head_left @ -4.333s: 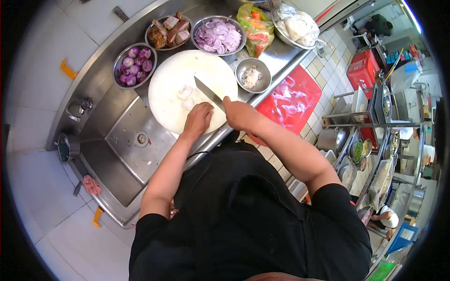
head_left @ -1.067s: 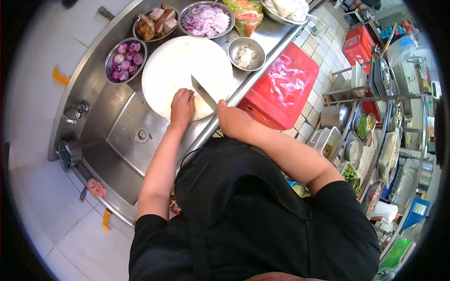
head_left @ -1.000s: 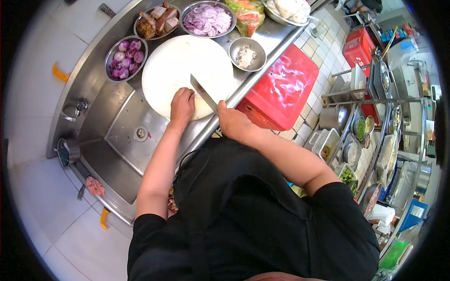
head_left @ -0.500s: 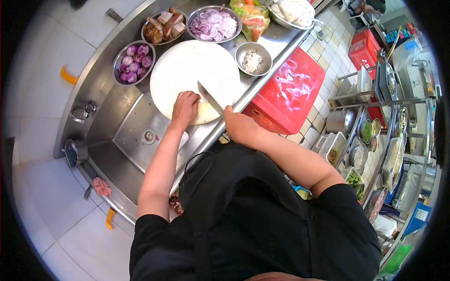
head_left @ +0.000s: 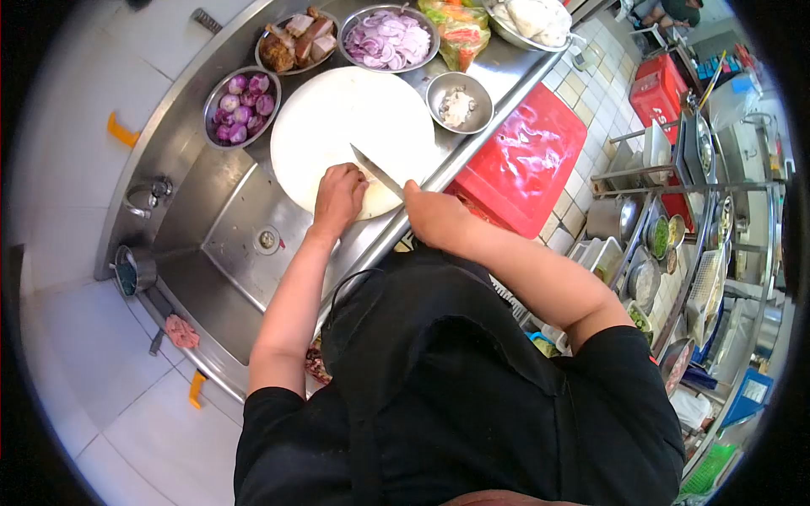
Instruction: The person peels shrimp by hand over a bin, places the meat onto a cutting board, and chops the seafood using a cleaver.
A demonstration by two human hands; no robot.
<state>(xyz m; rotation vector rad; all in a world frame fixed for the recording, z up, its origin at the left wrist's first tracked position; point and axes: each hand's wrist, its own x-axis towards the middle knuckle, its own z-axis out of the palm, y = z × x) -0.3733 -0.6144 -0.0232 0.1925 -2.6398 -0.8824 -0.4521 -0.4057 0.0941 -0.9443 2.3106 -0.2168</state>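
My right hand is wrapped round the handle of a knife, whose blade points up and left over the round white cutting board. Close to the blade, on the lower part of the board, my left hand has its fingers curled together; what they hold, if anything, is too small to make out. Around the board stand a bowl of whole peeled purple onions, a bowl of meat pieces, a bowl of sliced onion and a small bowl with pale pieces.
A steel sink with a tap lies left of the board. A red lidded box stands right of the counter edge. A bagged vegetable mix and a bowl with a white bag are at the back. Racks stand right.
Pale pieces seen on the board 4.3 s ago no longer show there. The left hand has shifted slightly on the board beside the blade. The view has also shifted a little.
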